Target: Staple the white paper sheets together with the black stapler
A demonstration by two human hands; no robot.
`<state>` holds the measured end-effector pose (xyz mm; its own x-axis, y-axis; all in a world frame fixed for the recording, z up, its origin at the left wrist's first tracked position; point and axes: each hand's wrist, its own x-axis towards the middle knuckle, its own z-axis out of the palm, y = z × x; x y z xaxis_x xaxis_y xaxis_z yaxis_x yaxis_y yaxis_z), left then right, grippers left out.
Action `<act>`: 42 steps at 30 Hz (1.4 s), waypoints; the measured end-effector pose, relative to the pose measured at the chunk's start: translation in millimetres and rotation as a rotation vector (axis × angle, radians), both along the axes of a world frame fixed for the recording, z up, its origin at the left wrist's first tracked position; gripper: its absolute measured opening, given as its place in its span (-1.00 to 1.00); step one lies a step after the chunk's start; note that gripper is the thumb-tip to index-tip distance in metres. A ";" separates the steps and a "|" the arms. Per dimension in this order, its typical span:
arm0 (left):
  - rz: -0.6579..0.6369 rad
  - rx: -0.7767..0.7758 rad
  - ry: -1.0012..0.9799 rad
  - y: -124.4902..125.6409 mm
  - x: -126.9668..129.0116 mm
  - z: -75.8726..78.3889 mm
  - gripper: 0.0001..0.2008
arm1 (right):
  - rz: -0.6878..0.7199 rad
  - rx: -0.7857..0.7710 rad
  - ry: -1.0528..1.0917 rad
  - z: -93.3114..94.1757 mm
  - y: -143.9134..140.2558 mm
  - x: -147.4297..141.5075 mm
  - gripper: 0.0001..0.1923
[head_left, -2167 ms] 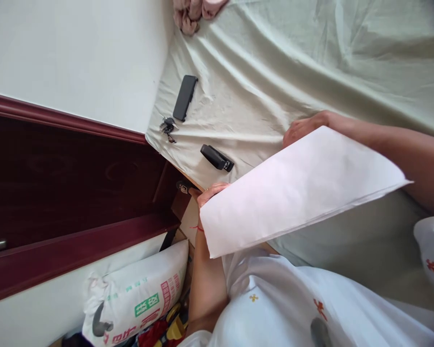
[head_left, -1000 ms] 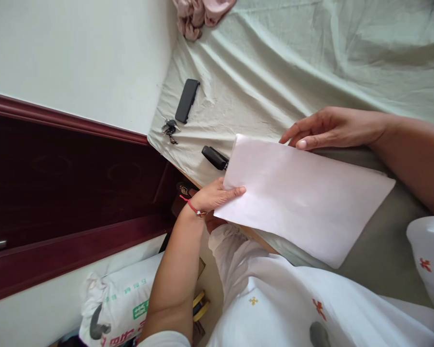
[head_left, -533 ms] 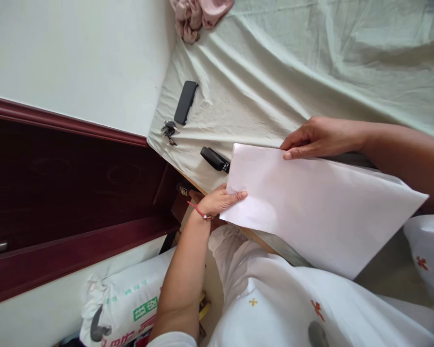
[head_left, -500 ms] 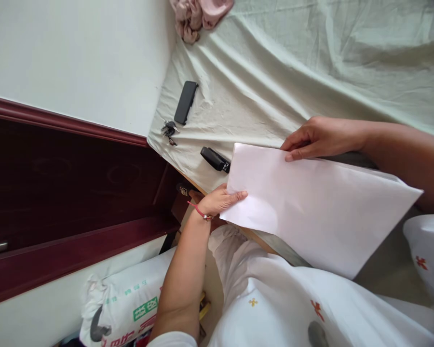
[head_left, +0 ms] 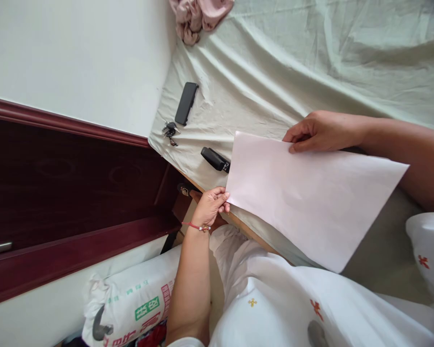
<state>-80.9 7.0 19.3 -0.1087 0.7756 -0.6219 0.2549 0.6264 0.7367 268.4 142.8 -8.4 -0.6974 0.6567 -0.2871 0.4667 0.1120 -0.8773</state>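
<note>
Blank white paper (head_left: 311, 197) is held in front of me, above the pale bedsheet. My left hand (head_left: 212, 205), with a red string bracelet at the wrist, pinches the paper's near-left corner between thumb and fingers. Along the far edge, my right hand (head_left: 313, 132) grips the paper with its thumb on top; its other fingers are partly hidden beneath. How many sheets there are I cannot tell. A black stapler (head_left: 215, 159) lies on the sheet just beyond the paper's left edge.
Keys (head_left: 170, 129) and a flat black phone-like object (head_left: 186, 103) lie farther left on the bedsheet (head_left: 260, 82). Pink cloth (head_left: 191, 19) is bunched at the far corner. A dark red wooden door (head_left: 75, 173) and a printed white sack (head_left: 130, 299) are at the left.
My left hand has shifted from lying along the paper's left edge to pinching its corner. The paper has flattened and risen slightly, its right corner moving left and away from me.
</note>
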 end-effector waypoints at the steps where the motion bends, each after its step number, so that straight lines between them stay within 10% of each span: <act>1: 0.040 0.014 0.003 -2.5 0.5 0.0 -0.53 | -0.005 0.018 -0.009 0.7 -0.5 -0.9 -0.70; 13: 0.349 0.099 -0.017 13.1 10.0 -4.5 -0.63 | -0.157 0.095 -0.034 -1.4 0.2 -4.0 -0.79; 42: 0.525 0.112 -0.058 13.0 25.0 -15.8 -0.67 | -0.186 0.134 -0.040 -5.1 2.2 -0.5 -0.66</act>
<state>-55.9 20.0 3.4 -0.4673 0.6882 -0.5550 -0.1141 0.5756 0.8097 267.9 145.0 -13.4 -0.5506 0.8068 -0.2142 0.5244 0.1348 -0.8407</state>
